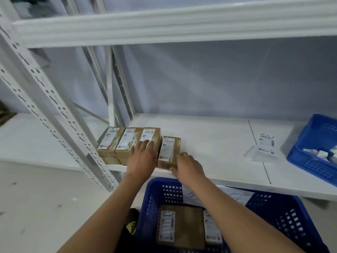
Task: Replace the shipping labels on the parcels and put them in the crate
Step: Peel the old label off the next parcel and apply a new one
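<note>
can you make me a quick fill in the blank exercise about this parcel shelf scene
1. The left hand rests on a parcel in the row of ____ parcel stacks.
2. The right hand touches the single parcel that sits to the ____ of that row.
3. The crate below the shelf is ____ in colour.
4. Loose labels lie on the shelf beside a second ____.

Missing words: three; right; blue; crate
</note>
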